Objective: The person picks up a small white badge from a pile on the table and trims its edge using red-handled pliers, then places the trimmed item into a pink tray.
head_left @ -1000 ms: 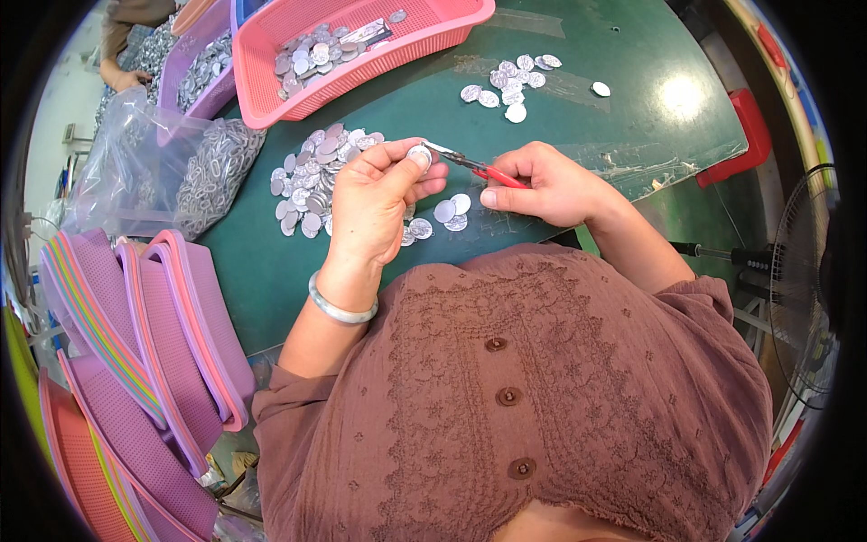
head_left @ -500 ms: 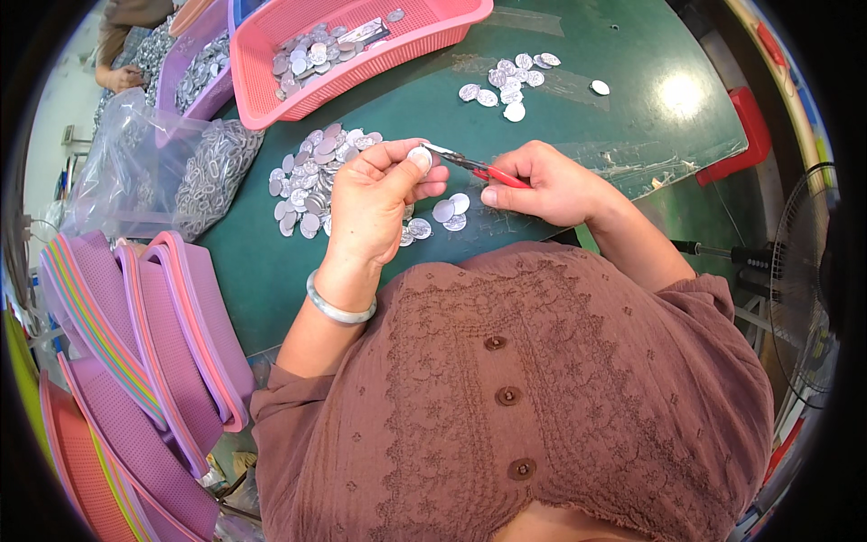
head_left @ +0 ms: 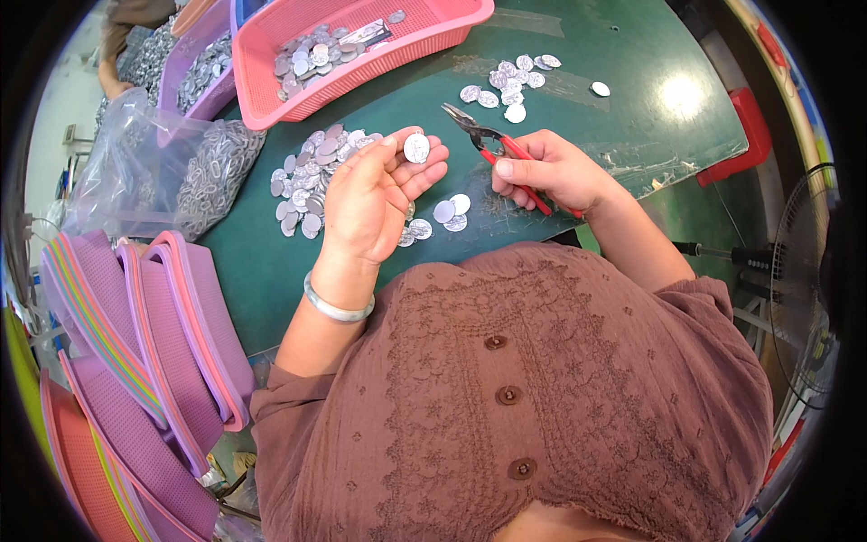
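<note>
My left hand [head_left: 377, 185] is raised over the green table, palm up, with an oval silver medal [head_left: 416, 148] held at the fingers and its embossed face showing. In my right hand [head_left: 558, 176] are red-handled pliers [head_left: 486, 135]; their jaws point up and left, slightly parted and apart from the medal. A heap of similar medals [head_left: 307, 185] lies just left of my left hand. Below the pliers rests a small group of medals [head_left: 454, 212], and farther off, beyond them, is a looser cluster [head_left: 513, 83].
A pink basket [head_left: 361, 70] with medals stands at the far side, beside a purple basket [head_left: 167, 90]. A clear plastic bag [head_left: 135, 172] of metal links is at the left. Stacked baskets [head_left: 149, 334] fill the near left; a fan [head_left: 804, 280] stands right. Another person's hand [head_left: 116, 88] shows far left.
The pliers have come away from the medal and swung more upright in my right hand. My left fingers have spread and turned the medal's face upward.
</note>
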The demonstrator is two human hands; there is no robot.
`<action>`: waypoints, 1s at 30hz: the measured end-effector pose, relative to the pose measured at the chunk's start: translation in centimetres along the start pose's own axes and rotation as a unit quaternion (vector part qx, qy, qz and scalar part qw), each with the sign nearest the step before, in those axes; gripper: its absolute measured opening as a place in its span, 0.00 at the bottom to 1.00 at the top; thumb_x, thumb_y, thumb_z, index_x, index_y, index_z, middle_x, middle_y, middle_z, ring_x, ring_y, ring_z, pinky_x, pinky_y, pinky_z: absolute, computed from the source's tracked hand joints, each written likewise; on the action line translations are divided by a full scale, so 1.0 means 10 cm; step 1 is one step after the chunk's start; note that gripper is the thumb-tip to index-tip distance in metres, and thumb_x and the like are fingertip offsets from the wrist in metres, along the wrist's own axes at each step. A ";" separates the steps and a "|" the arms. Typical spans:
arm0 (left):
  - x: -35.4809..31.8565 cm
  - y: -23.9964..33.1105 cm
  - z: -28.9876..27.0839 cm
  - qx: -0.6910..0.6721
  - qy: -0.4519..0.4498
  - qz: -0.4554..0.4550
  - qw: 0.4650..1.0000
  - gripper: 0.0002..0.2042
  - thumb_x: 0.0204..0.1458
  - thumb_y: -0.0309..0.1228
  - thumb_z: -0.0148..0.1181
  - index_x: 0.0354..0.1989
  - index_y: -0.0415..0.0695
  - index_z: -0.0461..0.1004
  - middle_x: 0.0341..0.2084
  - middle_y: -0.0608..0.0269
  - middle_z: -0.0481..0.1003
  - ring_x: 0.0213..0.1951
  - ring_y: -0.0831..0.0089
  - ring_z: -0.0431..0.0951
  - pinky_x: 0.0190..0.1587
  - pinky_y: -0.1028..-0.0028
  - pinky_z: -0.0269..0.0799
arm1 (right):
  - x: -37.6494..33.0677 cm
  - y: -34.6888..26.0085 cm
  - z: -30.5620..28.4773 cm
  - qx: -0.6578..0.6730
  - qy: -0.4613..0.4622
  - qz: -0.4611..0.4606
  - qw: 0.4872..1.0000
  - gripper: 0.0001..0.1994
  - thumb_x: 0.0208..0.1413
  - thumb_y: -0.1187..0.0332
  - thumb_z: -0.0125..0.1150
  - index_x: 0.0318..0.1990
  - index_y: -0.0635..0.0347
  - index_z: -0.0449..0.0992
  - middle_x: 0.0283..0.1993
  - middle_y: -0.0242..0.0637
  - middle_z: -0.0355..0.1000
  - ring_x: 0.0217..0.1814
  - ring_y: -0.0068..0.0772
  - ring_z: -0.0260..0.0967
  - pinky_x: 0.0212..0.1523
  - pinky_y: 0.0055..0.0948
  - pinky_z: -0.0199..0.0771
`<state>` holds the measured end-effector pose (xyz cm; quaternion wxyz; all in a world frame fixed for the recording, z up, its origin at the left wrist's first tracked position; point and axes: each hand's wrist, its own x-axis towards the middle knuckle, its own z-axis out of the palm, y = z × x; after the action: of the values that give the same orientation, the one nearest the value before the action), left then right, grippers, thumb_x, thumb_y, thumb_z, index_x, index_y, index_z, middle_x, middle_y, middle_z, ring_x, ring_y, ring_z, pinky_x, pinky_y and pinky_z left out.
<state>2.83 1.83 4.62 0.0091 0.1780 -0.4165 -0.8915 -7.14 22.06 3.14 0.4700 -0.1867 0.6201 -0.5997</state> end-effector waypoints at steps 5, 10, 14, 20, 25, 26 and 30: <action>0.01 -0.01 0.00 -0.066 0.012 -0.023 0.997 0.18 0.57 0.39 0.42 0.41 0.33 0.66 0.28 0.59 0.70 0.28 0.70 0.72 0.33 0.73 0.70 | 0.02 0.02 0.01 0.017 -0.001 -0.001 1.000 0.16 0.48 0.56 0.61 0.27 0.62 0.72 0.22 0.28 0.68 0.19 0.16 0.62 0.21 0.15 0.63; 0.01 0.03 -0.09 -0.222 -0.143 -0.089 0.960 0.33 0.54 0.57 0.36 0.45 0.33 0.65 0.19 0.65 0.61 0.17 0.78 0.56 0.21 0.79 0.52 | 0.01 0.03 -0.01 0.027 0.002 -0.001 1.000 0.16 0.47 0.56 0.62 0.26 0.62 0.73 0.22 0.29 0.68 0.19 0.16 0.63 0.21 0.16 0.64; -0.03 0.06 -0.04 -0.213 -0.176 -0.077 0.958 0.36 0.54 0.58 0.34 0.50 0.31 0.62 0.22 0.63 0.62 0.18 0.79 0.56 0.22 0.79 0.53 | 0.02 0.04 -0.02 0.033 0.001 0.002 0.999 0.16 0.47 0.56 0.62 0.26 0.62 0.73 0.22 0.29 0.68 0.20 0.17 0.63 0.20 0.17 0.64; 0.17 0.37 -0.08 -0.114 -0.174 -0.062 0.976 0.36 0.54 0.59 0.29 0.42 0.32 0.68 0.26 0.56 0.69 0.16 0.78 0.59 0.18 0.79 0.54 | 0.02 0.04 -0.04 0.039 0.002 -0.003 0.999 0.15 0.48 0.57 0.61 0.26 0.63 0.73 0.22 0.30 0.68 0.20 0.18 0.63 0.21 0.18 0.65; 0.74 1.13 -0.07 0.212 0.093 0.287 0.930 0.18 0.56 0.44 0.43 0.35 0.41 0.71 0.41 0.54 0.70 0.38 0.70 0.68 0.41 0.73 0.63 | 0.02 0.02 -0.02 0.051 -0.013 -0.013 0.999 0.12 0.50 0.61 0.58 0.27 0.63 0.72 0.24 0.33 0.66 0.22 0.20 0.64 0.21 0.20 0.63; 0.76 1.11 -0.05 0.371 0.143 0.388 0.831 0.17 0.55 0.43 0.46 0.38 0.40 0.71 0.41 0.55 0.70 0.39 0.70 0.68 0.43 0.72 0.63 | 0.01 0.03 -0.03 0.054 -0.012 -0.017 0.998 0.12 0.50 0.61 0.58 0.27 0.63 0.72 0.24 0.33 0.66 0.22 0.20 0.64 0.21 0.20 0.63; 0.69 0.81 -0.09 0.642 0.101 0.536 0.539 0.14 0.44 0.31 0.60 0.40 0.40 0.72 0.33 0.57 0.72 0.39 0.70 0.71 0.43 0.73 0.66 | 0.00 0.06 -0.05 0.063 -0.006 -0.030 0.998 0.12 0.50 0.61 0.58 0.27 0.64 0.72 0.24 0.33 0.66 0.22 0.21 0.64 0.21 0.20 0.63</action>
<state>-4.41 -5.26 8.05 0.4103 -0.0308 -0.8914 -0.1903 -7.33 22.43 2.53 0.4667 -0.1787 0.5724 -0.6500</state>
